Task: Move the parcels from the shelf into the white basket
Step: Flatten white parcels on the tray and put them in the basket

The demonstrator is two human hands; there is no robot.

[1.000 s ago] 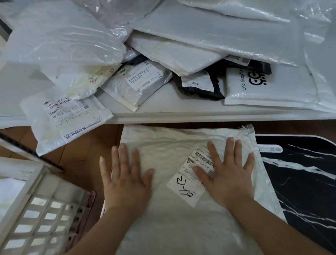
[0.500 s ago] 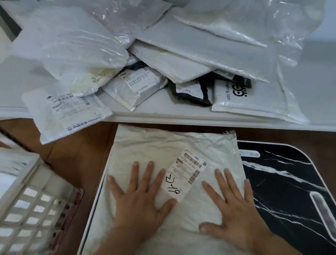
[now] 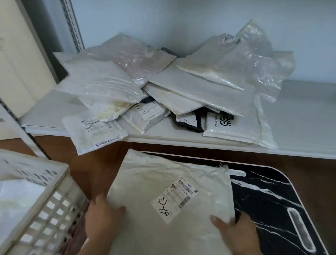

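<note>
White parcel (image 3: pixel 169 203) gripped at its edges by left hand (image 3: pixel 102 220) and right hand (image 3: pixel 235 233); basket (image 3: pixel 44 204) nearly bare, shelf (image 3: pixel 312 121) pile remains.

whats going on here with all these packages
A person is gripping a large white parcel by its two side edges, left hand on one side and right hand on the other, over a black marbled board. A pile of parcels lies on the shelf behind. The white basket sits to the left, with something white already inside.
</note>
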